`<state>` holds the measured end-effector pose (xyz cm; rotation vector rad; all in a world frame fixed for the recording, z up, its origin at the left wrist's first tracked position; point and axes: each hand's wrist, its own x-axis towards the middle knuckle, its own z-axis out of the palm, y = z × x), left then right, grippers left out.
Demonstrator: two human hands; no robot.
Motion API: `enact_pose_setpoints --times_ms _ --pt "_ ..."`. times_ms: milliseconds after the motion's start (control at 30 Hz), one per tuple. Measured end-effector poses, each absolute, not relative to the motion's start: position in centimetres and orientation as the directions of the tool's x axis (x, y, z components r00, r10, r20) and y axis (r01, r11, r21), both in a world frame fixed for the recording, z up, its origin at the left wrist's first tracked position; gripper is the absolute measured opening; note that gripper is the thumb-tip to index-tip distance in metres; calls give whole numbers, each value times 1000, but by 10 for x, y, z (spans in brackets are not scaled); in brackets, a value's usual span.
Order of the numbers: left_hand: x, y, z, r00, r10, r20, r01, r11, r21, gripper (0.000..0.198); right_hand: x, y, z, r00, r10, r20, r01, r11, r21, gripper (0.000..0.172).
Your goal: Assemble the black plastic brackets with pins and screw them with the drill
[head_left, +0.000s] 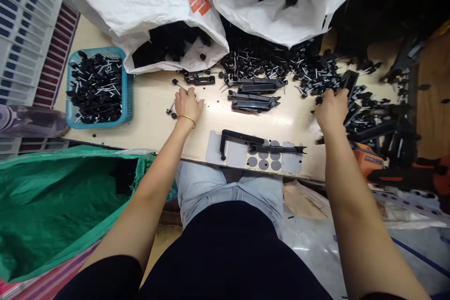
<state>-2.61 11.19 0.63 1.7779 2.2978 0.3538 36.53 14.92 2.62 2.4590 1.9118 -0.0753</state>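
My left hand rests at the tabletop, thumb held apart from the bent fingers. Its fingertips touch or nearly touch the shank of a black-headed metal pin. Just beyond it lies a short black plastic piece. My right hand is closed at the right-hand pile of black-headed pins; its fingertips are hidden. A black block-like part stands against its right side. Between my hands lie several black folded plastic arms. Nearer me are an L-shaped black arm and a straight forked one.
A blue basket full of black-headed pins stands at left, beside a bottle. White woven sacks line the back. A green sack hangs open at the front left. An orange-and-black tool lies right.
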Motion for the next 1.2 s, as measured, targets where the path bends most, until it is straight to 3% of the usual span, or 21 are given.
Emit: enact_pose_setpoints --times_ms 67,200,267,367,467,600,667,767,833,933,1000,1100,1200 --pt "-35 125 0 -278 958 -64 908 284 308 28 363 150 26 246 966 -75 969 -245 19 37" --pt "-34 129 -5 -225 974 -25 884 215 414 19 358 148 17 256 966 -46 967 -255 17 39" --pt "-32 117 -2 -213 976 41 815 155 559 20 359 146 13 248 968 -34 969 -248 -18 38" --pt "-23 84 2 -176 977 118 564 2 826 25 363 147 12 252 967 -41 965 -254 -68 35" --pt "-6 51 2 -95 988 120 381 -75 922 25 370 154 16 291 956 -28 946 -292 -140 32" --pt "12 32 -3 -53 984 172 491 -125 862 17 374 150 24 282 954 99 927 -244 -285 21" --pt "15 30 -4 1 963 271 594 -218 774 16 365 132 31 272 947 172 863 -161 -478 15" --pt "17 25 -4 142 901 411 690 -388 612 17 335 90 40 245 965 92 558 -63 -827 15" --pt "17 21 -4 245 864 440 718 -467 516 19 310 59 42 150 988 -49 317 -95 -944 18" --pt "13 17 -2 350 822 449 708 -546 448 19 281 24 32 88 979 -185 109 -194 -975 21" --pt "8 19 1 365 798 481 660 -585 471 16 271 13 21 116 974 -193 84 -203 -976 20" --pt "1 24 4 349 792 501 567 -604 560 13 266 6 13 115 991 -66 278 -95 -956 15" --pt "-1 28 3 353 815 459 558 -577 596 14 265 6 20 -117 984 137 592 180 -786 8"
